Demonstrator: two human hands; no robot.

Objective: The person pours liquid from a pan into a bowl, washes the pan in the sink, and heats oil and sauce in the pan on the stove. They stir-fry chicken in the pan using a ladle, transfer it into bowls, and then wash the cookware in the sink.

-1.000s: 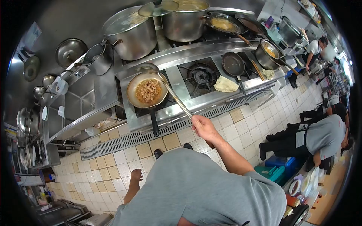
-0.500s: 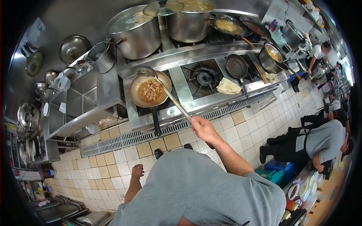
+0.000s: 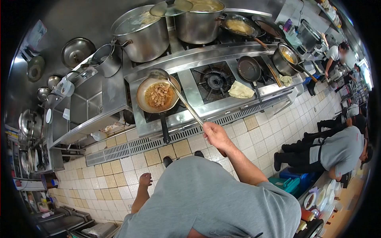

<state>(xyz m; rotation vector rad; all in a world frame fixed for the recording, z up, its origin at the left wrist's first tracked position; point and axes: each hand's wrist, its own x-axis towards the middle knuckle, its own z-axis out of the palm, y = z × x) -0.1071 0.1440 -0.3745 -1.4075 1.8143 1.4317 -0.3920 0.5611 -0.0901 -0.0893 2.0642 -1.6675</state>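
My right hand (image 3: pixel 216 137) is wrapped round the long handle of a metal ladle (image 3: pixel 186 104). The ladle's bowl sits at the upper rim of a frying pan (image 3: pixel 142 97), over its edge. Browned chopped food (image 3: pixel 159 95) in an orange-brown liquid lies in the pan, which stands on the left front burner with its black handle toward me. Away from the stove, my left hand (image 3: pixel 146 179) hangs low beside my body above the tiled floor, its fingers partly curled and apart, holding nothing.
Two large stockpots (image 3: pixel 147 39) stand behind the stove front. Right of the pan are a bare burner (image 3: pixel 215 81), a folded cloth (image 3: pixel 240 90) and a small black pan (image 3: pixel 249 68). A sink (image 3: pixel 85 105) lies left. Co-workers (image 3: pixel 341 150) stand at right.
The view has shifted slightly. The ladle's bowl dipped lower over the pan, then moved back up to its upper rim. My right hand has kept its hold on the handle.
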